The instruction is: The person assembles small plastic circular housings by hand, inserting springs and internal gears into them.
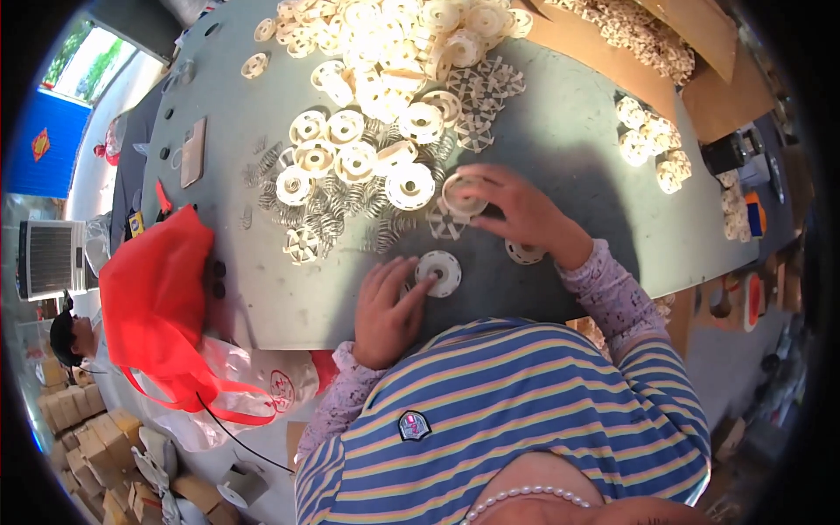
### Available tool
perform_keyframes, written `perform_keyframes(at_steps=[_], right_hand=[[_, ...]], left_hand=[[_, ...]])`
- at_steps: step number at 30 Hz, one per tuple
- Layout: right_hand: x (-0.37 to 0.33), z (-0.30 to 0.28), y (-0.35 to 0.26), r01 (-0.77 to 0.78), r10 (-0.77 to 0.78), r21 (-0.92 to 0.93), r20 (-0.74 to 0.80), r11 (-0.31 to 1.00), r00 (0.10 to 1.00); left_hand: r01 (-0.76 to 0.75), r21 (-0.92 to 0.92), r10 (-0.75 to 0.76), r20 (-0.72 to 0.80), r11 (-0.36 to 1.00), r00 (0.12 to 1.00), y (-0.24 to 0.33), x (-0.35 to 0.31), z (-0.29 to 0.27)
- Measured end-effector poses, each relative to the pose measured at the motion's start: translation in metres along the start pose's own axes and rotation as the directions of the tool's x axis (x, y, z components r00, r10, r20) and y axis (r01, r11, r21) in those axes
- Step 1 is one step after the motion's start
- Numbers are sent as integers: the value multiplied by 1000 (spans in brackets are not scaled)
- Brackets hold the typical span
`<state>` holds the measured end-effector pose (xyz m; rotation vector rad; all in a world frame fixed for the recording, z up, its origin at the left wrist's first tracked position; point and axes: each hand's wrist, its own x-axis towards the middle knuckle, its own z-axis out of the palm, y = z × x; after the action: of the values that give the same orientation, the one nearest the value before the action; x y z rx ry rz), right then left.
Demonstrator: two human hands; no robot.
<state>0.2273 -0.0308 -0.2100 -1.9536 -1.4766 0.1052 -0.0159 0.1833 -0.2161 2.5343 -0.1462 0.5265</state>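
Note:
My left hand (385,306) is by the table's near edge, its thumb pressed on a white round plastic disc (448,273) that has slots around its rim. The curled fingers beside it partly hide what lies under them. A cream round plastic cap (462,203) is gripped by the fingers of my right hand (516,210), just above a spoked grey piece (444,226). Another slotted disc (526,254) lies under my right wrist, partly covered. Metal coil springs (337,206) are heaped left of my right hand, with cream flanged wheels (409,185) on and behind them.
A large pile of cream plastic parts (385,44) covers the far table, beside spoked grey pieces (490,83). At left are a red bag (157,289) and a phone (193,153). Cardboard boxes (604,57) with small parts stand far right; a person (80,337) is at far left.

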Motion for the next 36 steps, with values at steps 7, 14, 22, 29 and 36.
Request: perform_keyframes(at_steps=[7, 14, 22, 29, 36], right_hand=[[-28, -26, 37, -575, 674, 470, -59, 670, 736], [-1, -16, -6, -324, 211, -311, -347, 894, 914], [-18, -28, 10, -186, 181, 37, 111, 982, 977], [-54, -59, 23, -243, 243, -11, -22, 970, 970], [-40, -76, 34, -290, 257, -266, -155, 919, 954]], left_hand=[[80, -63, -77, 46, 995, 996, 3, -4, -10], [-28, -425, 12, -40, 905, 999, 4, 43, 11], [149, 23, -144, -147, 989, 979, -33, 47, -15], [223, 142, -178, -278, 964, 944, -51, 72, -25], [205, 112, -186, -160, 972, 969, -30, 127, 19]])
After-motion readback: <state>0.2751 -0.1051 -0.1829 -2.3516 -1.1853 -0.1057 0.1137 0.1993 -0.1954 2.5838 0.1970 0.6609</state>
